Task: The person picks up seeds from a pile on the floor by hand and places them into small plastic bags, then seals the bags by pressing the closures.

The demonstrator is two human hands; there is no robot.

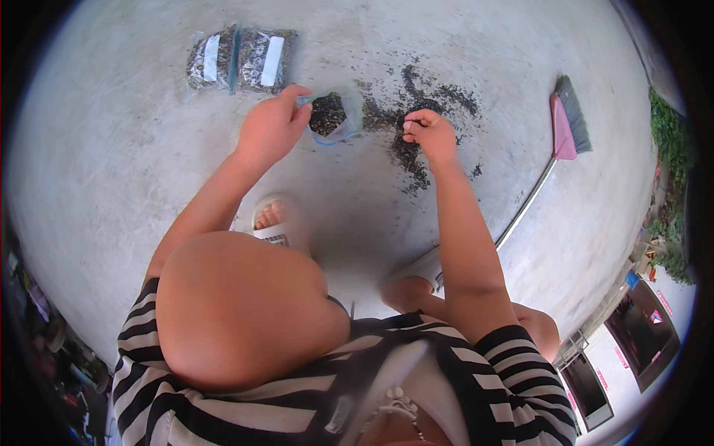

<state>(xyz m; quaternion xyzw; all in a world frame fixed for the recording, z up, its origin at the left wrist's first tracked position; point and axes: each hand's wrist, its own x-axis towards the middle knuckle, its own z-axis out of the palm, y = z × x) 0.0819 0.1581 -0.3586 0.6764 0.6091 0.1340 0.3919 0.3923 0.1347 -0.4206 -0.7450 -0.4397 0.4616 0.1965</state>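
Striped black-and-white sleeves (pixel 160 386) and a bent bare knee (pixel 238 312) fill the lower part of the view, with both forearms reaching up from them toward the concrete floor (pixel 111 163). Two feet in pale sandals (pixel 277 227) rest on the floor just below the hands.

At the end of the left arm, the left hand (pixel 271 126) is closed on the rim of a small clear plastic bag (pixel 335 115), pinching its edge between thumb and fingers so that the mouth gapes (dark seeds show inside). The bag sits on the floor directly to the right of that hand, touching it.

Just beyond the bag, the right hand (pixel 428 134) has its fingertips drawn together in a pinch; whether it holds any seeds is too small to tell. It hovers over a scatter of dark seeds (pixel 416 119) spread on the floor, which lies under and around it and reaches up to the bag's right side.

Farther up, left of the hands, two filled and sealed bags (pixel 238 59) lie side by side. A pink-headed broom (pixel 565 123) lies on the floor well to the right.
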